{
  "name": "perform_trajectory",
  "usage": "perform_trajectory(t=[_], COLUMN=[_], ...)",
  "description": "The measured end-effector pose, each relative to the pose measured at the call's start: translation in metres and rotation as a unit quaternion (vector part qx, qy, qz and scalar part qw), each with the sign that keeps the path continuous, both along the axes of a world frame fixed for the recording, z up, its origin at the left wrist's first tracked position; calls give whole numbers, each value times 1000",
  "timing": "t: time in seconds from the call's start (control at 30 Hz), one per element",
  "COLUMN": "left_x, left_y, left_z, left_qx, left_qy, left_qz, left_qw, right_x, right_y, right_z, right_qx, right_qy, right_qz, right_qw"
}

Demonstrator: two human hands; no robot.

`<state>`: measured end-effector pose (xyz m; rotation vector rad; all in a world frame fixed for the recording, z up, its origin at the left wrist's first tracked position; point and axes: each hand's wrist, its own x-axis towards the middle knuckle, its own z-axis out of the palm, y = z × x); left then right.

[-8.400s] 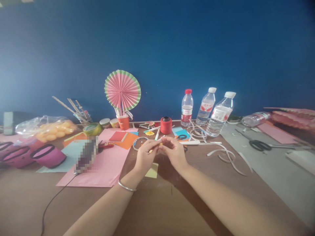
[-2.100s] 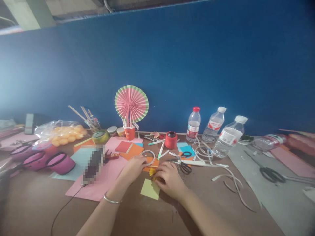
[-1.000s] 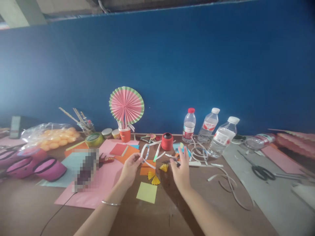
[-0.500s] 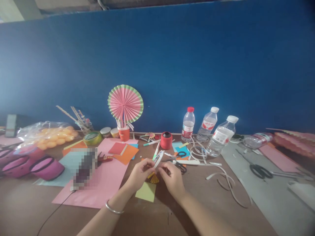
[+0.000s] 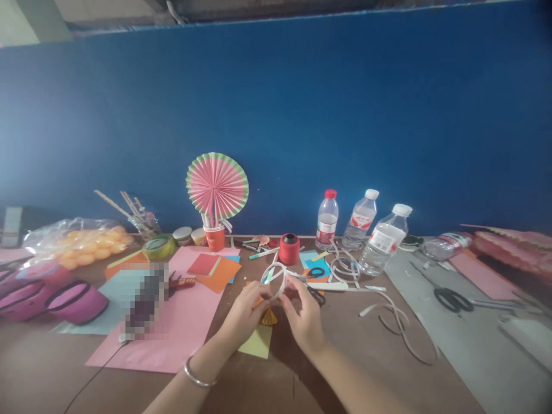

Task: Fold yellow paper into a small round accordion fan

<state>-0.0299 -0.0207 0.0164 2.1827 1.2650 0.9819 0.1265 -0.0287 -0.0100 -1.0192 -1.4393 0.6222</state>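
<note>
Above the brown tabletop, my left hand (image 5: 248, 307) and my right hand (image 5: 299, 310) meet with pinched fingers. Between them they grip a thin loop of white tape (image 5: 275, 267), which stands up over the fingertips. A small yellow pleated paper piece (image 5: 269, 316) shows just below my left fingertips; whether a finger touches it I cannot tell. Under it lies a pale yellow paper square (image 5: 257, 343). Black-handled scissors (image 5: 317, 296) lie partly hidden behind my right hand.
Behind the hands stand a red round container (image 5: 289, 249) and a pleated paper fan (image 5: 217, 184) in an orange cup (image 5: 214, 238). Water bottles (image 5: 383, 241) line the back right, near curled white strips (image 5: 399, 322). Pink paper (image 5: 185, 333) lies left, beside a pixelated corded object (image 5: 145, 302).
The white tape has turned from a narrow edge-on shape into a wider, open loop between my fingers. My hands stay close together, and the camera view has shifted slightly.
</note>
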Motion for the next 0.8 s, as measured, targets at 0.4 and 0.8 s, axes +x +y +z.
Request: perform_trajectory(t=[0.4,0.8], left_x=[-3,-3], left_y=[2,5], left_z=[-5,-5], left_qx=[136,127], left_qy=[172,279], left_qz=[-23,-8], left_qw=[975,952], right_x=[-2,-2], right_y=[3,3], right_z=[-10,2], right_qx=[-69,-31], right_qy=[32,-18], right_qz=[-18,12], right_qw=[997,999])
